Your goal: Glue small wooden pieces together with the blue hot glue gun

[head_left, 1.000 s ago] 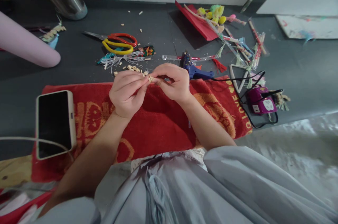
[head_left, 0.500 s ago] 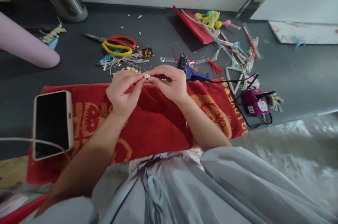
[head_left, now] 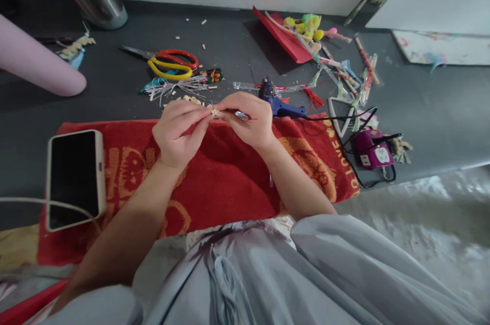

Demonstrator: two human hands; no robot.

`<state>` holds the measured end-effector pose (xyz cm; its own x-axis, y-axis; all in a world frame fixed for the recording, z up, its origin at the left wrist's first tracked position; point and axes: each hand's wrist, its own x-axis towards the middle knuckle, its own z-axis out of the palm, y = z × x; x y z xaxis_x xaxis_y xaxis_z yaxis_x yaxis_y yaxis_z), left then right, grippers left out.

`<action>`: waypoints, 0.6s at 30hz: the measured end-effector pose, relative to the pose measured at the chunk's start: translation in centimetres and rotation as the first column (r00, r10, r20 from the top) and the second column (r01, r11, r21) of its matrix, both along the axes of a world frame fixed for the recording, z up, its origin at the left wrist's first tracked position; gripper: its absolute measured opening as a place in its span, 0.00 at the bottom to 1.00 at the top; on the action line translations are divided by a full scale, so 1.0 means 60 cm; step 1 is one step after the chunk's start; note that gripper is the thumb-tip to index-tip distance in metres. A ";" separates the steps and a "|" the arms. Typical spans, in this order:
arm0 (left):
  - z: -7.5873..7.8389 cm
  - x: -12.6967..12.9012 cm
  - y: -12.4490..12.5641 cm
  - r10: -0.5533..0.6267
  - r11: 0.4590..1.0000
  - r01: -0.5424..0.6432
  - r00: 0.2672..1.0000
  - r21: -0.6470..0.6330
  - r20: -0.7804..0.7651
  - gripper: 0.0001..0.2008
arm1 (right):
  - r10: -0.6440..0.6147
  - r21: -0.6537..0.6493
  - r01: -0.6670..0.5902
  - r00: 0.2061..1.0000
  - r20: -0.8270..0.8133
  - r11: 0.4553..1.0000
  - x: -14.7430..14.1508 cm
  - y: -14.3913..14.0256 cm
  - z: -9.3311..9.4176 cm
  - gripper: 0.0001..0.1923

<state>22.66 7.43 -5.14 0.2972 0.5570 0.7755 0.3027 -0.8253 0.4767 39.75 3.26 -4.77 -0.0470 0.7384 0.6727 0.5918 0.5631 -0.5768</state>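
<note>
Hands pinched together on a small bead piece above the red towel

Your view has drifted a touch since a second ago, but your left hand (head_left: pixel 176 132) and right hand (head_left: pixel 248 120) keep their fingertips together, clamped on the tiny beige bead piece (head_left: pixel 215 111), so the fiddly work there looks unfinished. From big to small: the red towel (head_left: pixel 229 177) lies under your wrists; the phone (head_left: pixel 73 178) sits at nine o'clock on its edge, cable trailing; the scissors (head_left: pixel 173 64) lie at eleven o'clock; the blue glue gun (head_left: pixel 281 103) is just beside your right knuckles at two o'clock, its cord running to the purple plug (head_left: pixel 372 147). Loose beads (head_left: pixel 189 99) lie scattered just beyond your left fingers.
</note>
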 end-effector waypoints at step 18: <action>-0.003 0.003 -0.009 0.057 0.996 -0.056 0.998 0.069 -0.010 0.07 | 0.034 0.012 -0.035 0.998 0.060 0.999 0.001 -0.004 0.004 0.13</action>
